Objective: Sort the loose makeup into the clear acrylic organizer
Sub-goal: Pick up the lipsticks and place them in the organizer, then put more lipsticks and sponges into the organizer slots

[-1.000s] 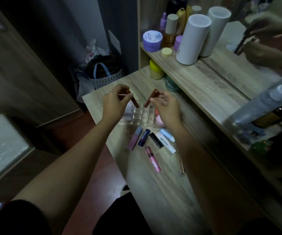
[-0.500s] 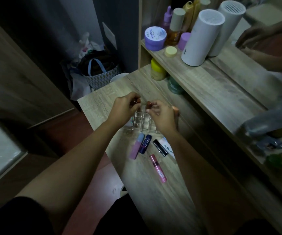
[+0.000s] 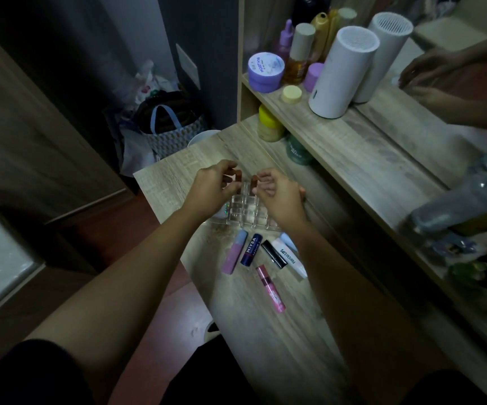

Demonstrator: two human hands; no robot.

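Clear plastic makes up the organizer (image 3: pixel 243 210), which sits on the wooden tabletop (image 3: pixel 265 331) in the middle of the frame, partly under both hands. The left hand (image 3: pixel 211 187) and the right hand (image 3: pixel 279 191) are above its far row. Each one is close to a small brown tube standing up in a slot: the left brown tube (image 3: pixel 238 175) and the right brown tube (image 3: pixel 254 181). The left grip is curled with thumb and fingers near its tube, but I cannot tell if it is pinching it or has let go. The right grip is the same, loosely curled beside its tube, and I cannot tell if it is touching. Lower in the frame, more makeup lies loose on the tabletop: a pink and purple stick (image 3: pixel 234 256), a dark blue Nivea stick (image 3: pixel 251 249), a black lipstick (image 3: pixel 274 254), a white tube (image 3: pixel 289 259) and a pink tube (image 3: pixel 271 288). None of these are in the organizer yet. What could go wrong: a tube that is not all the way down in its slot could tip over when the fingers pull away. The organizer looks light, so a bump from a wrist might slide it. The round sticks could roll if an arm brushes them.
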